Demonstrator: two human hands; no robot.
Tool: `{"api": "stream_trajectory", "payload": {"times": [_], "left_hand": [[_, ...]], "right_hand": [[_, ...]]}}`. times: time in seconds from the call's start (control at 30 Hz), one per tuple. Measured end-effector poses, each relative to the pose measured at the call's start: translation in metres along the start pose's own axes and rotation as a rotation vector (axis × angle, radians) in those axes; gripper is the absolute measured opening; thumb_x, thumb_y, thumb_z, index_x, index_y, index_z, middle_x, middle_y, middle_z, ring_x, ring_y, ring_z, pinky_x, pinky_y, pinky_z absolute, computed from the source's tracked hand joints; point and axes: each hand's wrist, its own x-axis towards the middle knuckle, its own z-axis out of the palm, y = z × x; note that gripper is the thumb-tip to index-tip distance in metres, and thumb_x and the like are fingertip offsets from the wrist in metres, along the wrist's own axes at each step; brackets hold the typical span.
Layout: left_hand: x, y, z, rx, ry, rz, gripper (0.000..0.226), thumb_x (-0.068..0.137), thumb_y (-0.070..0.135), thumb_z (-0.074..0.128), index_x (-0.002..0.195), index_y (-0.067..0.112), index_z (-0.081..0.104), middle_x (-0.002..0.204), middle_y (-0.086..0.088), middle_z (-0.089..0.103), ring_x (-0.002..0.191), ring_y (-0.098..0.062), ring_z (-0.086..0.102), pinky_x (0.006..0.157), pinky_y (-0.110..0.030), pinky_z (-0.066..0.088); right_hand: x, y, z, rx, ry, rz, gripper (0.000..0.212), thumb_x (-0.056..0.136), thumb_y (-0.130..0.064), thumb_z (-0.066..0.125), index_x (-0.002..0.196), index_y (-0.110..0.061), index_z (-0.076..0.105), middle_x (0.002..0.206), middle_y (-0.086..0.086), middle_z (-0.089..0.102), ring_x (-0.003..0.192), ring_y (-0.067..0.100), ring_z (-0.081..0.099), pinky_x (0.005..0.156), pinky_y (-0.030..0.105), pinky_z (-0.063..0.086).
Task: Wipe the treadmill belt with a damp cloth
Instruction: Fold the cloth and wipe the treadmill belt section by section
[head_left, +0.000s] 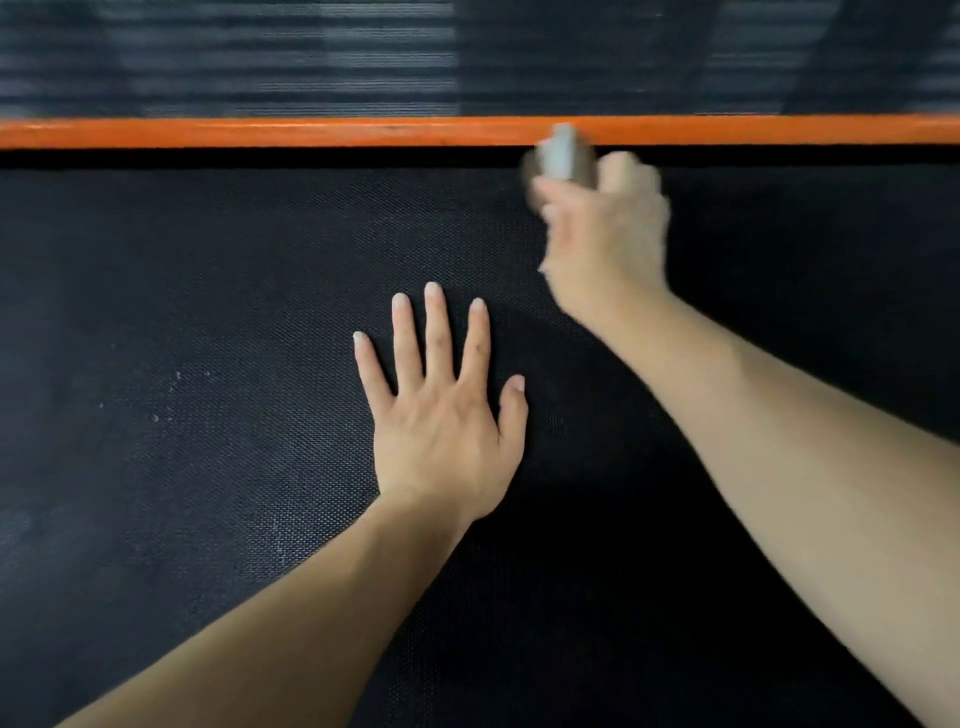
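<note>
Near the belt's (208, 312) far edge, by the orange rail (260, 132), the right hand (605, 244) grips the blurred cloth (561, 153); the left hand (441, 415) lies flat, fingers spread. Specks (156, 417) toward the left edge suggest wiping is unfinished.

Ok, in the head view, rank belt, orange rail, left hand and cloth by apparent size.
Largest, belt; orange rail and left hand look about alike, so unranked; smallest, cloth, blurred in the right hand.
</note>
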Motion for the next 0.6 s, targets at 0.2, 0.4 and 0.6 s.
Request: {"api": "stream_trajectory", "payload": {"times": [0.2, 0.4, 0.6], "left_hand": [[0.0, 0.0, -0.001, 0.0, -0.015, -0.003, 0.07, 0.102, 0.057, 0.019, 0.164, 0.024, 0.013, 0.173, -0.011, 0.001, 0.159, -0.034, -0.008, 0.123, -0.065, 0.0], [0.0, 0.001, -0.001, 0.003, -0.014, 0.003, 0.072, 0.101, 0.062, 0.018, 0.164, 0.027, 0.012, 0.172, -0.012, 0.001, 0.158, -0.034, -0.009, 0.123, -0.065, -0.001], [-0.001, 0.001, -0.001, 0.016, -0.012, -0.001, 0.071, 0.103, 0.063, 0.016, 0.164, 0.027, 0.013, 0.172, -0.016, 0.002, 0.158, -0.036, -0.007, 0.123, -0.065, -0.003]], "right_hand": [[0.005, 0.015, -0.003, -0.032, -0.059, -0.199, 0.032, 0.093, -0.024, 0.059, 0.124, -0.029, 0.067, 0.11, 0.016, 0.056, 0.102, 0.04, 0.05, 0.082, 0.044, 0.039], [-0.01, 0.079, -0.03, -0.072, 0.028, 0.305, 0.036, 0.1, -0.025, 0.051, 0.134, -0.031, 0.059, 0.127, 0.012, 0.048, 0.116, 0.033, 0.044, 0.097, 0.04, 0.037], [-0.022, 0.101, -0.043, -0.002, -0.129, -0.125, 0.034, 0.098, -0.023, 0.054, 0.131, -0.027, 0.064, 0.112, 0.017, 0.051, 0.106, 0.038, 0.047, 0.094, 0.046, 0.04]]}}
